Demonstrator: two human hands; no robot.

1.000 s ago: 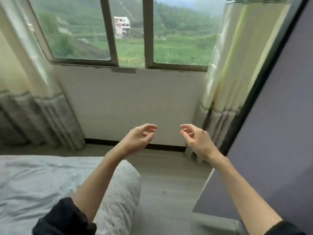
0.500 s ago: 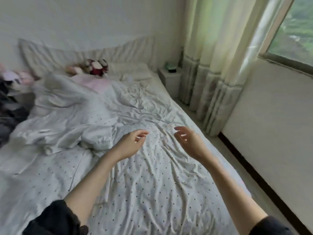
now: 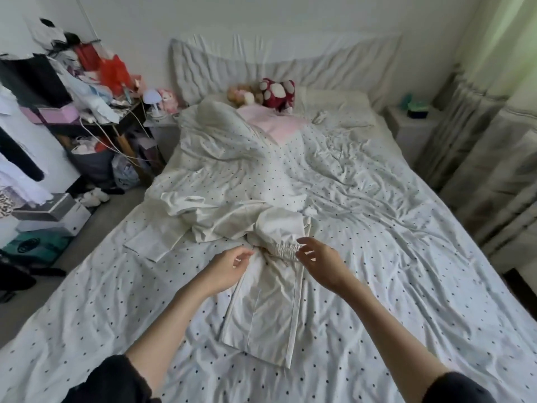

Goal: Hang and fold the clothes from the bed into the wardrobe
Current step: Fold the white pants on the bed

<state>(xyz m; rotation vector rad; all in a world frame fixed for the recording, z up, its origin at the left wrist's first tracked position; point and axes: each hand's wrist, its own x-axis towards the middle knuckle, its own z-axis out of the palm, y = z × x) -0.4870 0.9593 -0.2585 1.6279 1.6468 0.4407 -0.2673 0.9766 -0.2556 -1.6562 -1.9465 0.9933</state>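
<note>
Lengthwise, cream trousers (image 3: pixel 261 309), hem nearest, both hands' fingers (image 3: pixel 308 247) loosely spread, empty.

From my feed, the cream trousers (image 3: pixel 261 312) run under the crumpled white garment (image 3: pixel 220 219), so I cannot see their far leg. The left hand (image 3: pixel 225 270) covers part of the elastic waistband (image 3: pixel 283 251). The frame cuts both forearms at the bottom. The clutter on the side shelf (image 3: pixel 96 82) blurs together.
</note>
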